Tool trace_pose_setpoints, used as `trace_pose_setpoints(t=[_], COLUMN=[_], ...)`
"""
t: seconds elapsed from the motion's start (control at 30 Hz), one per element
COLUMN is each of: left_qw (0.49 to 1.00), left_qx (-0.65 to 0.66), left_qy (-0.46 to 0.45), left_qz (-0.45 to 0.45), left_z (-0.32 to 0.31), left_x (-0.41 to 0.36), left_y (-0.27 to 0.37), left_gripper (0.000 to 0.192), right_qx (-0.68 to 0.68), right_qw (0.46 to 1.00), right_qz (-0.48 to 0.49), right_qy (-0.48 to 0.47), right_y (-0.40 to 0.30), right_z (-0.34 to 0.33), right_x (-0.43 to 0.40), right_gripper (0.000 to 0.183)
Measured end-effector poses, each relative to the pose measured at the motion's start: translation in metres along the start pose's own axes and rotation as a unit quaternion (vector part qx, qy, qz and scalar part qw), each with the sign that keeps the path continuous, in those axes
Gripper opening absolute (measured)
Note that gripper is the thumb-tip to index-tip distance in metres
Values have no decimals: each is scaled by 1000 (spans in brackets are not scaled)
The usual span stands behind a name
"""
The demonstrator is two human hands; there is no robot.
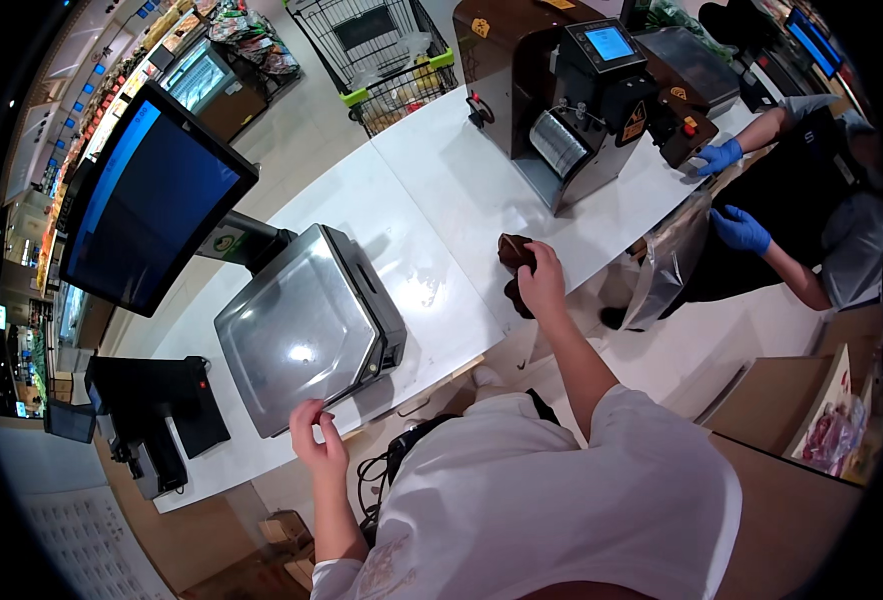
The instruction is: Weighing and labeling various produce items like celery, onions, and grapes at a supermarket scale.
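Note:
My right hand (543, 281) is on a dark brown cloth (515, 249) near the front edge of the white counter (434, 217); its fingers close on part of the bunched cloth. Beside the near edge of a weighing scale's steel platter (299, 322) is my left hand (320, 439), fingers curled and apart, with nothing seen in it. A monitor (153, 199) on a stand rises behind the scale. Right of the cloth, farther back, stands a machine with a small lit screen (609, 43) and a roll of clear film (559, 142).
A co-worker in blue gloves (720, 157) stands at the counter's right end, close to a clear plastic bag (663, 259). A black device (160, 405) sits at the left end. Beyond the counter is a shopping cart (381, 67). Cables hang below the counter's front edge.

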State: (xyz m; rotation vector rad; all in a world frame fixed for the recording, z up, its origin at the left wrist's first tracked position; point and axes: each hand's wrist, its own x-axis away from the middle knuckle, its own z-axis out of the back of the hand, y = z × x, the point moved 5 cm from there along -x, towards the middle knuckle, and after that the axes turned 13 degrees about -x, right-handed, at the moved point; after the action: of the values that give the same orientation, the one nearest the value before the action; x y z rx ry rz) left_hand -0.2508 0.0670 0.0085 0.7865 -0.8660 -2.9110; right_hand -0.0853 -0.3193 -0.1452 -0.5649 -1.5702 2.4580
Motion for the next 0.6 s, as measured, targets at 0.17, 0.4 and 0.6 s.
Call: trace_pose_setpoints(t=[0.17, 0.4, 0.6], left_qw=[1000, 998, 960], left_qx=[5, 31, 124], left_qy=[-8, -43, -248], left_qz=[7, 23, 19], left_z=[2, -9, -58], left_x=[-2, -10, -39], left_y=[2, 12, 54], left_gripper=[18, 13, 11], right_qx=[-198, -565, -690], right_qw=[964, 738, 610], right_qz=[-170, -306, -320], right_qy=[-55, -206, -223], right_y=[21, -21, -74], right_z=[22, 16, 14], right_x=[-30, -37, -15], right_gripper=[28, 29, 33])
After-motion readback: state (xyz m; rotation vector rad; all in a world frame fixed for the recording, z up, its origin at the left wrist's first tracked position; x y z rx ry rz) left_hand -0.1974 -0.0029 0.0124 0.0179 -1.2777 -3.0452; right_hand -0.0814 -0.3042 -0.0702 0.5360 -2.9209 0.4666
